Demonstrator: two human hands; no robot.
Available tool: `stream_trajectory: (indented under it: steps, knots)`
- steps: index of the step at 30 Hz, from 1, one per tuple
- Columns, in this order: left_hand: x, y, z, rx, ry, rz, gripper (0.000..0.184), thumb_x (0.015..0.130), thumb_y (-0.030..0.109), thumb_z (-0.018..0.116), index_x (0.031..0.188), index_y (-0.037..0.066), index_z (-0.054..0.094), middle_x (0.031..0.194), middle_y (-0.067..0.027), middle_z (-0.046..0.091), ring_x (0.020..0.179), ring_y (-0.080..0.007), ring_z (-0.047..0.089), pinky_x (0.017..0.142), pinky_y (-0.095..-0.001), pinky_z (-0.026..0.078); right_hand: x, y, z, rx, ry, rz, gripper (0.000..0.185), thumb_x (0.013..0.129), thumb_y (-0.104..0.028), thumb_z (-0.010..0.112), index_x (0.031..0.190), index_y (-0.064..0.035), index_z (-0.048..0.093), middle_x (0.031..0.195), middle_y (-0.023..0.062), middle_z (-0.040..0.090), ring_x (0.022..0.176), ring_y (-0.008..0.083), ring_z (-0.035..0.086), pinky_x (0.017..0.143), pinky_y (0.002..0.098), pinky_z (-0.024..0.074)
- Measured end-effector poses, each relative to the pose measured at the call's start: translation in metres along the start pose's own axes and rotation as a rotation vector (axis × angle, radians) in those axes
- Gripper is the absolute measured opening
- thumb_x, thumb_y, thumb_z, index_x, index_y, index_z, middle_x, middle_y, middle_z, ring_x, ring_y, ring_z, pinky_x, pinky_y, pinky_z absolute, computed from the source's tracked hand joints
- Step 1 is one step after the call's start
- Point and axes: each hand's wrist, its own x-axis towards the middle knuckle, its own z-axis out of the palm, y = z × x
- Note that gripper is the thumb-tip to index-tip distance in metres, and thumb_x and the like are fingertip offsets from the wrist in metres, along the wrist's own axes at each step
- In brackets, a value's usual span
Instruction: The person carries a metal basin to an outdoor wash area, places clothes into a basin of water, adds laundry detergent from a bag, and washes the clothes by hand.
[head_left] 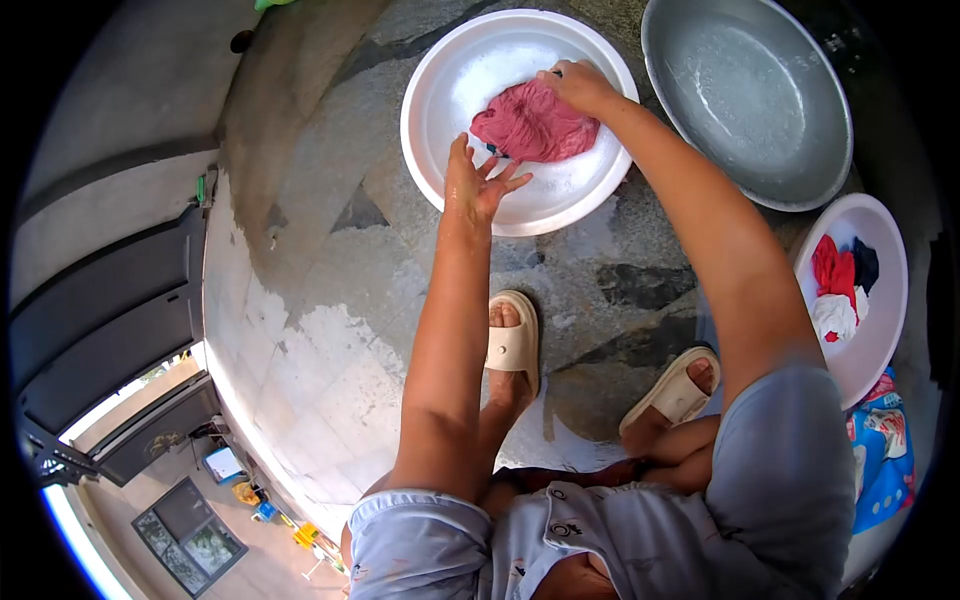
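A wet, bunched pink cloth (535, 122) lies in a white basin (415, 150) with soapy-looking water at the top middle. My right hand (582, 86) reaches in from the right, its fingers closed on the upper right edge of the cloth. Some dark material peeks out at the cloth's lower left. Over the basin's lower left side is my left hand (478, 182), wet, with fingers spread and nothing in it. Its fingertips come near the cloth; whether they touch it I cannot tell.
A large grey metal tub (750, 100) with water stands right of the basin. Below it, a pale basin (885, 320) holds red, white and dark clothes (838, 280). A blue detergent-like bag (880, 450) sits nearby. The stone floor (340, 260) is wet; my sandalled feet are below.
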Motion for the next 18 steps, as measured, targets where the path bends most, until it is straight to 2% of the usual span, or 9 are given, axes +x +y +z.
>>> stream_trajectory:
  steps: [3,4,5,7,9,11,12,16,18]
  knots:
    - [0.007,-0.006,-0.019,-0.018,0.0,-0.133,0.085,0.098,0.045,0.049,0.155,0.01,-0.004,0.156,-0.026,-0.002,0.137,-0.0499,0.03,0.096,-0.0807,0.031,-0.021,-0.026,-0.001,-0.111,-0.2,-0.007,0.043,0.093,-0.037,0.059,0.124,-0.0071,0.059,0.123,0.0168,0.063,0.123,0.0346,0.055,0.102,0.0503,0.0422]
    - [-0.011,-0.003,0.002,-0.069,0.084,-0.204,0.074,0.099,0.045,0.047,0.153,0.008,0.012,0.155,-0.0245,0.015,0.139,-0.0434,0.03,0.101,-0.0718,0.036,-0.026,-0.048,-0.001,-0.016,-0.324,0.062,0.043,0.093,-0.036,0.059,0.124,-0.0072,0.058,0.123,0.0156,0.063,0.123,0.0347,0.054,0.101,0.0512,0.0423]
    - [0.001,-0.002,-0.001,-0.125,-0.126,-0.172,0.067,0.1,0.044,0.046,0.15,0.007,0.021,0.151,-0.0229,0.024,0.137,-0.0396,0.034,0.101,-0.0662,0.039,-0.047,-0.076,-0.001,0.089,-0.189,-0.057,0.039,0.088,-0.031,0.064,0.12,-0.0089,0.058,0.108,0.0175,0.066,0.104,0.0381,0.062,0.091,0.0483,0.0482]
    - [0.053,-0.01,-0.037,-0.257,-0.542,-0.107,0.055,0.102,0.042,0.044,0.143,0.006,0.038,0.144,-0.0195,0.042,0.133,-0.032,0.041,0.103,-0.055,0.044,-0.082,-0.131,-0.008,0.126,-0.053,-0.316,0.03,0.086,-0.03,0.064,0.107,-0.0097,0.063,0.097,0.0181,0.069,0.097,0.0335,0.067,0.088,0.0461,0.0503]
    - [0.07,-0.019,-0.073,-0.762,-0.718,-0.346,0.038,0.102,0.037,0.046,0.124,0.008,0.058,0.119,-0.0123,0.062,0.114,-0.0234,0.057,0.097,-0.0414,0.048,-0.108,-0.152,-0.017,0.211,-0.03,-0.44,0.025,0.084,-0.032,0.063,0.1,-0.013,0.066,0.088,0.0161,0.07,0.089,0.0319,0.069,0.082,0.0439,0.0532]
    - [0.027,0.0,-0.055,-0.116,-0.529,0.004,0.034,0.101,0.036,0.049,0.122,0.01,0.06,0.114,-0.011,0.064,0.107,-0.0223,0.06,0.096,-0.0402,0.049,-0.126,-0.158,-0.017,0.232,0.017,-0.523,0.022,0.082,-0.033,0.064,0.095,-0.0152,0.068,0.077,0.0147,0.069,0.08,0.0322,0.07,0.075,0.0425,0.0548]
    - [0.034,-0.008,-0.056,-0.087,-0.462,0.07,0.035,0.1,0.036,0.052,0.122,0.011,0.06,0.113,-0.0104,0.064,0.108,-0.0232,0.061,0.097,-0.0416,0.049,-0.128,-0.159,-0.016,0.246,0.048,-0.562,0.021,0.082,-0.034,0.065,0.093,-0.0163,0.069,0.072,0.014,0.069,0.075,0.0323,0.07,0.072,0.0418,0.0555]
    - [-0.004,-0.011,0.016,-0.177,-0.266,0.015,0.034,0.096,0.029,0.057,0.123,0.01,0.057,0.121,-0.0111,0.062,0.118,-0.0289,0.057,0.109,-0.0501,0.041,-0.062,-0.091,-0.015,0.16,0.194,-0.024,0.038,0.09,-0.048,0.055,0.089,-0.0157,0.075,0.078,0.0143,0.071,0.073,0.0345,0.07,0.071,0.0431,0.056]
    - [-0.013,-0.019,0.036,-0.161,-0.351,0.038,0.036,0.094,0.027,0.056,0.126,0.009,0.055,0.126,-0.012,0.059,0.12,-0.0297,0.055,0.111,-0.0518,0.038,-0.035,-0.054,-0.023,0.289,0.072,0.342,0.053,0.095,-0.049,0.042,0.093,-0.0071,0.074,0.095,0.0215,0.071,0.092,0.0391,0.068,0.084,0.0465,0.0524]
